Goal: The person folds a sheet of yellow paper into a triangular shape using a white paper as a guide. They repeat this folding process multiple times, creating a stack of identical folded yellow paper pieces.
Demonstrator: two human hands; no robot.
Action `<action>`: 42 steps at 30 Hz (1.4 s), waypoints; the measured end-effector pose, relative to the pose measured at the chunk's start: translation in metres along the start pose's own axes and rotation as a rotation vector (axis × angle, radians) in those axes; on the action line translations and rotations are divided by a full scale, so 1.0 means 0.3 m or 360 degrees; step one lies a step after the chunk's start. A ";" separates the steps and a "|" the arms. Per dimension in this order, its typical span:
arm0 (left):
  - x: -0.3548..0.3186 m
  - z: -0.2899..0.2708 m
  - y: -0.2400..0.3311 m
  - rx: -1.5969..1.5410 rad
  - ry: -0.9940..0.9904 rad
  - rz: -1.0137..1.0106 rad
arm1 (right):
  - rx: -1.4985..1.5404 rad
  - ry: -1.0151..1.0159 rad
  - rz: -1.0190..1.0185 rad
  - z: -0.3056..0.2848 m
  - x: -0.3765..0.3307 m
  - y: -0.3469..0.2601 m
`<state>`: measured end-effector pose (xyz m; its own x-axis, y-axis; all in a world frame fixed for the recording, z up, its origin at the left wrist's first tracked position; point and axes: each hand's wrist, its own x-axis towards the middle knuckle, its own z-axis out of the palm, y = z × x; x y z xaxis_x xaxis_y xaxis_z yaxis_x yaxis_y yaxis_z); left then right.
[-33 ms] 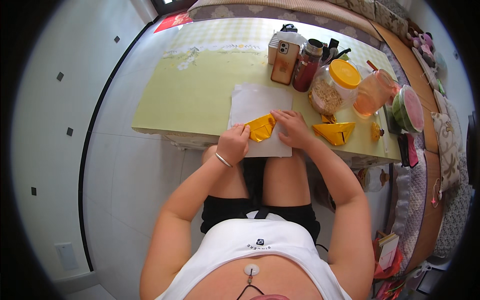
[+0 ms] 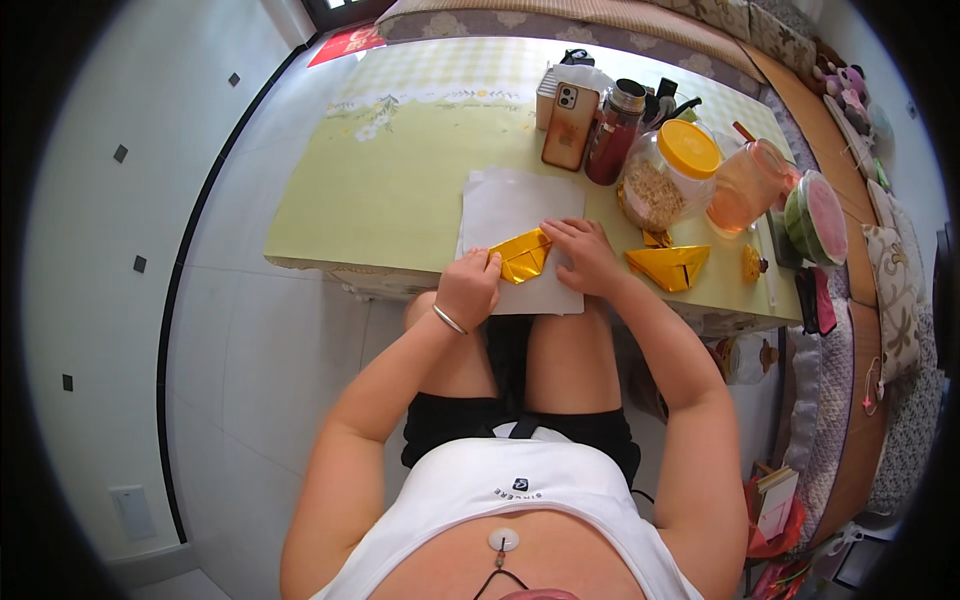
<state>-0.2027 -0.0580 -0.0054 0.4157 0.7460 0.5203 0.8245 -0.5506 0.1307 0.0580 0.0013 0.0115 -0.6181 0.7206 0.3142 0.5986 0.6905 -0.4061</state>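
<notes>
A shiny piece of folded gold paper [image 2: 523, 257] lies over a stack of white sheets [image 2: 503, 203] at the table's near edge. My left hand [image 2: 470, 287] pinches its left corner between thumb and fingers. The fingers of my right hand [image 2: 585, 257] press on its upper right corner, the thumb lower and apart from them. To the right of that hand rests a finished-looking boat-shaped gold paper fold [image 2: 668, 268], with another gold piece [image 2: 656, 239] partly hidden behind it.
Behind the sheets stand a phone [image 2: 571, 125] and a dark red thermos [image 2: 614, 132]. Farther right are a yellow-lidded jar of flakes [image 2: 655, 190], a pitcher of pinkish drink [image 2: 742, 190] and a cut watermelon [image 2: 817, 218]. A small amber jar [image 2: 753, 263] sits near the table's right end.
</notes>
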 end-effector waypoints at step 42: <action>0.011 -0.031 -0.016 -0.2591 0.0549 -0.1758 | 0.2170 0.1384 0.1025 0.112 -0.049 -0.199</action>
<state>-0.2089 -0.0562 0.0035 -0.1767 0.9585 -0.2237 -0.5168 0.1031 0.8499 0.0143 -0.0527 0.0023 0.2316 0.9723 -0.0299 -0.4876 0.0894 -0.8685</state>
